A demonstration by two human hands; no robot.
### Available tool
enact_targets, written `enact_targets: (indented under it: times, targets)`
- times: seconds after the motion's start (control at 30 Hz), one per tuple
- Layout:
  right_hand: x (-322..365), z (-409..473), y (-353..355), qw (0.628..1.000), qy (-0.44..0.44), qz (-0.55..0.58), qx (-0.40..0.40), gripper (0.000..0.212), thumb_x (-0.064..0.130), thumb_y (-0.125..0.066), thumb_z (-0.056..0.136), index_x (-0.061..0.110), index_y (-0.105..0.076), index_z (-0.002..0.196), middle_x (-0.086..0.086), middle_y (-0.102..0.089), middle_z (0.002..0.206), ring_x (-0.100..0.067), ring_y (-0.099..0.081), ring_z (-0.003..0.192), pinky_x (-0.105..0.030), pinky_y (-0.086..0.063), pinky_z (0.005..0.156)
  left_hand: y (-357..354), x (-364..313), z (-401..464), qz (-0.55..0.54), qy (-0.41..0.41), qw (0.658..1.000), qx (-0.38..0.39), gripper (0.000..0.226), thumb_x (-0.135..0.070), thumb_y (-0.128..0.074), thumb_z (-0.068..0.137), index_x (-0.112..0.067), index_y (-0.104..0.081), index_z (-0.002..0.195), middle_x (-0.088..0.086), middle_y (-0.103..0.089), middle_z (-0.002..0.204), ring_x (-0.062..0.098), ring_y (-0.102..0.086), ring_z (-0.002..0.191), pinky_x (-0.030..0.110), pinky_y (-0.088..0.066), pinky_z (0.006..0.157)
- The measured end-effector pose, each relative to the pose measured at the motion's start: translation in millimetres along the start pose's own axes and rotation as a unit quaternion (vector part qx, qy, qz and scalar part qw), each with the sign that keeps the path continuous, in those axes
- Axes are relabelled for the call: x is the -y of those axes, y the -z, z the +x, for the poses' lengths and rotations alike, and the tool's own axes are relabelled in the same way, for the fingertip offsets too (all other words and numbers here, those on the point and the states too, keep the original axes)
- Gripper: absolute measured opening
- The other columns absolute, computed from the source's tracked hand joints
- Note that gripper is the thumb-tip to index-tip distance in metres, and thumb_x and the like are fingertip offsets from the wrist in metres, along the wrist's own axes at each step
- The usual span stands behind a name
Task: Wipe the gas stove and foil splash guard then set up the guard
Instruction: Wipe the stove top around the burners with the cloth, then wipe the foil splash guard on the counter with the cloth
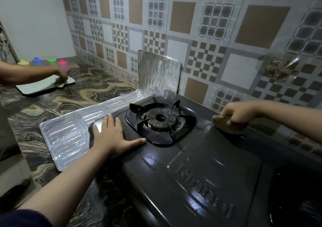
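We rest our left hand (111,136) flat, fingers spread, on the dark gas stove (200,160) beside its burner (161,119). Our right hand (237,116) grips a brown cloth (224,124) at the stove's far edge. The foil splash guard (69,130) lies on the marbled surface (69,94), one panel upright against the wall.

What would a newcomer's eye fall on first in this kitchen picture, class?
The dark gas stove fills the middle, its left burner ringed by a black pan support. The left hand lies flat on the stove's left end, while the right hand holds a brown cloth at the back edge. The foil splash guard lies mostly flat on the marbled counter, one panel upright against the tiled wall.
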State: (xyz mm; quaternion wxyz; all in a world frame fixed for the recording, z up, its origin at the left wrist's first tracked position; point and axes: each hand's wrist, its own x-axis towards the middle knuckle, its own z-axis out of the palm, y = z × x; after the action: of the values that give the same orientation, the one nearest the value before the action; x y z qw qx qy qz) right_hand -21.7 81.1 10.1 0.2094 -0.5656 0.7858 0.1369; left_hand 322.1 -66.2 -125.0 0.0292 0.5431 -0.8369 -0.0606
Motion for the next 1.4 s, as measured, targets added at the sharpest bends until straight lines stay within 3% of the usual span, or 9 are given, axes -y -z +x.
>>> enact_targets:
  times: [0.43, 0.5, 0.63, 0.83, 0.93, 1.07, 1.2, 1.3, 1.4]
  targets:
    - [105.9, -2.8, 37.1, 0.927, 0.179, 0.214, -0.249, 0.024, -0.002, -0.046, 0.088, 0.006, -0.064, 0.101, -0.013, -0.059, 0.079, -0.017, -0.056, 0.067, -0.029, -0.050, 0.058, 7.3, -1.9, -5.5, -0.010, -0.009, 1.000, 0.013, 0.145, -0.100, -0.012, 0.043, -0.006, -0.003, 0.153, 0.017, 0.008, 0.160, 0.027, 0.011, 0.148, 0.060, 0.001, 0.113]
    - [141.3, -16.5, 20.9, 0.933, 0.246, 0.145, -0.220, 0.024, -0.001, -0.049, 0.087, 0.018, -0.063, 0.090, 0.000, -0.058, 0.072, -0.003, -0.052, 0.057, -0.015, -0.044, 0.051, 5.0, 0.7, -3.7, -0.015, -0.015, 1.000, 0.003, 0.126, -0.093, -0.019, 0.064, -0.005, -0.005, 0.153, 0.018, 0.006, 0.160, 0.027, 0.010, 0.148, 0.061, 0.001, 0.113]
    - [183.1, -40.4, -43.0, 0.922, 0.297, -0.112, -0.222, 0.019, 0.013, -0.049, 0.080, 0.026, -0.050, 0.094, 0.000, -0.065, 0.089, -0.021, -0.061, 0.078, -0.032, -0.048, 0.063, 3.2, 1.4, -1.0, -0.046, -0.019, 0.999, -0.013, 0.087, -0.065, -0.026, 0.092, -0.005, -0.009, 0.153, 0.019, 0.004, 0.160, 0.028, 0.008, 0.148, 0.059, 0.004, 0.113]
    - [205.5, -49.6, -117.3, 0.933, 0.159, -0.274, -0.173, 0.067, 0.011, -0.066, 0.072, 0.007, -0.047, 0.136, -0.011, -0.050, 0.141, -0.038, -0.056, 0.112, -0.051, -0.048, 0.094, 3.3, 2.4, -2.6, -0.077, -0.037, 0.996, -0.010, 0.088, -0.061, -0.028, 0.092, 0.000, -0.009, 0.151, 0.024, 0.005, 0.159, 0.033, 0.010, 0.147, 0.061, 0.004, 0.112]
    - [208.5, -56.5, -133.4, 0.938, 0.134, -0.196, -0.253, 0.062, 0.007, -0.081, 0.045, 0.013, -0.070, 0.107, -0.008, -0.071, 0.108, -0.032, -0.070, 0.084, -0.044, -0.059, 0.060, 5.0, 3.7, -3.1, -0.098, -0.044, 0.994, -0.005, 0.090, -0.061, -0.030, 0.091, 0.003, -0.009, 0.151, 0.024, 0.005, 0.158, 0.034, 0.010, 0.147, 0.061, 0.005, 0.113]
    - [219.9, -78.0, -133.5, 0.972, 0.059, -0.066, -0.217, 0.038, 0.019, -0.059, 0.079, 0.036, -0.055, 0.112, 0.007, -0.063, 0.103, -0.018, -0.060, 0.095, -0.034, -0.051, 0.074, 11.2, 5.0, -3.2, -0.131, -0.047, 0.990, 0.032, 0.089, -0.061, -0.027, 0.093, 0.003, -0.007, 0.151, 0.024, 0.008, 0.158, 0.032, 0.014, 0.147, 0.059, 0.009, 0.112]
    - [228.7, -89.4, -98.3, 0.988, 0.017, 0.043, -0.146, 0.028, 0.011, -0.053, 0.084, 0.030, -0.062, 0.103, 0.008, -0.065, 0.093, -0.011, -0.059, 0.085, -0.032, -0.049, 0.074, 24.5, 16.5, 5.4, -0.201, -0.066, 0.973, 0.094, 0.083, -0.058, -0.027, 0.096, 0.003, -0.015, 0.150, 0.022, 0.010, 0.158, 0.030, 0.016, 0.147, 0.054, 0.010, 0.114]
    - [233.2, -79.4, -60.6, 0.978, 0.000, 0.177, -0.111, 0.016, 0.011, -0.053, 0.094, 0.020, -0.064, 0.102, 0.000, -0.066, 0.099, -0.017, -0.063, 0.090, -0.033, -0.052, 0.079, 35.0, 38.6, 12.3, -0.286, -0.101, 0.947, 0.102, 0.065, -0.052, -0.037, 0.096, 0.000, -0.045, 0.136, 0.024, -0.020, 0.155, 0.033, -0.014, 0.146, 0.050, -0.012, 0.116]
    - [251.3, -52.1, -40.6, 0.943, 0.028, 0.304, -0.135, 0.015, 0.010, -0.053, 0.096, 0.006, -0.065, 0.104, -0.013, -0.069, 0.095, -0.020, -0.065, 0.080, -0.029, -0.051, 0.069, 42.9, 72.9, 12.4, -0.396, -0.124, 0.909, 0.037, 0.043, -0.040, -0.049, 0.095, -0.002, -0.059, 0.113, 0.017, -0.060, 0.121, 0.032, -0.053, 0.115, 0.037, -0.040, 0.093]
